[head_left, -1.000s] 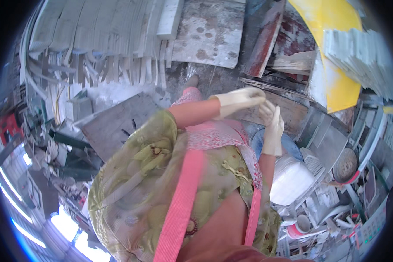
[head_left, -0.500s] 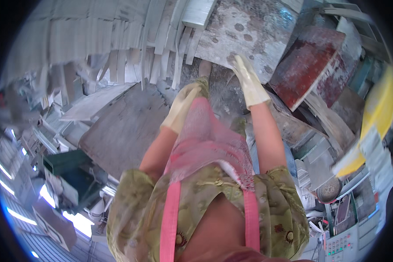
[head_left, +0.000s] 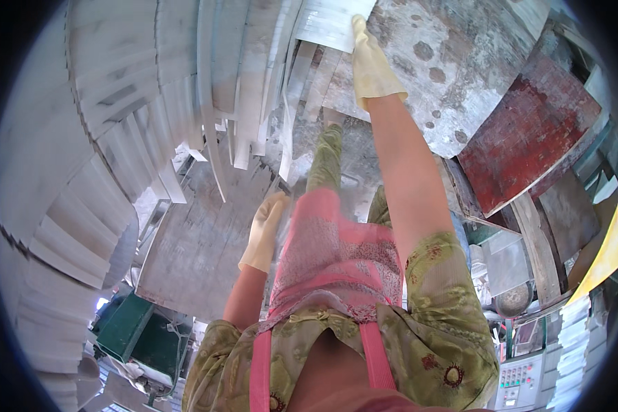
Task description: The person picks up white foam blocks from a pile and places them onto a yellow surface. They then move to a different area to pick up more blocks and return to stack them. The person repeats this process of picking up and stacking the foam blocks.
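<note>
Right hand (head_left: 372, 65), in a cream rubber glove, stretched far forward and up, fingers extended and laid against the lower edge of a white marble tile (head_left: 329, 22) at the top of the view; thumb side hidden, so whether the fingers actually clamp the tile cannot be told. The tile sits at the top of a leaning stack of white stone strips (head_left: 254, 89), which fan out across the upper left, standing on edge and tilted. Left hand (head_left: 262, 233), gloved the same, hangs low beside the pink apron (head_left: 329, 261), fingers loosely curled and pointing down, holding nothing. Just left of that hand lies a grey, dusty flat slab (head_left: 199, 247). Right of the raised arm a large grey speckled board (head_left: 460, 69) leans, and beyond it a red-painted board (head_left: 535, 130), worn at the edges. Green metal box (head_left: 141, 336) at lower left, below the grey slab. Yellow panel (head_left: 608, 254) at the right rim. A grey control panel with buttons (head_left: 522, 381) at lower right, partly behind the green patterned sleeve (head_left: 446, 323).
</note>
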Demonstrator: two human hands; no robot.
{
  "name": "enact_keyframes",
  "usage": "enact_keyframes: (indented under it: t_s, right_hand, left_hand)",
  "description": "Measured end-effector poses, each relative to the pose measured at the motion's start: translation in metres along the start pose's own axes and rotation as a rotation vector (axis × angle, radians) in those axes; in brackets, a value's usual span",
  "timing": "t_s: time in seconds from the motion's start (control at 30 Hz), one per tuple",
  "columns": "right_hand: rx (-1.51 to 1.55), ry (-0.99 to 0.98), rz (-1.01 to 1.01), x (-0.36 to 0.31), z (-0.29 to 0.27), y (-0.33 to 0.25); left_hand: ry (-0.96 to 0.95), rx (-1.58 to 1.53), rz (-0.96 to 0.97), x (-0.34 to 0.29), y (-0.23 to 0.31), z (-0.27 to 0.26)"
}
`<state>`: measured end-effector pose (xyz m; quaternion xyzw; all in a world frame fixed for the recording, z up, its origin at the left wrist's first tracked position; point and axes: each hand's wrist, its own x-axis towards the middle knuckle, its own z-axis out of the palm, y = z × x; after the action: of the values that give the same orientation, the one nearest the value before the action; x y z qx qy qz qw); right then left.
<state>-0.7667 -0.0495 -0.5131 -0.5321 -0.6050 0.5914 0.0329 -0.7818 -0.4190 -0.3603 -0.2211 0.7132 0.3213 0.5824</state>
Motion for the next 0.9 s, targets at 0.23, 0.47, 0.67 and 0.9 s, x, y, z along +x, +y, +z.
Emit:
enact_keyframes:
  t_s: [0.23,0.47,0.67,0.9]
  right_hand:
    - [-0.014,0.018,0.209,-0.002,-0.004,-0.039]
    - [0.128,-0.152,0.152,0.017,-0.008,-0.012]
    - [0.033,-0.229,-0.105,-0.006,-0.040,-0.012]
    - [0.148,-0.521,-0.015,-0.251,-0.126,0.116]
  left_hand:
    - [-0.069,-0.147,-0.066,0.010,-0.015,0.002]
    - [-0.035,-0.088,-0.101,0.011,-0.005,0.005]
    - [0.046,-0.031,-0.016,-0.007,-0.006,0.013]
    - [-0.306,0.247,0.311,-0.038,0.033,0.104]
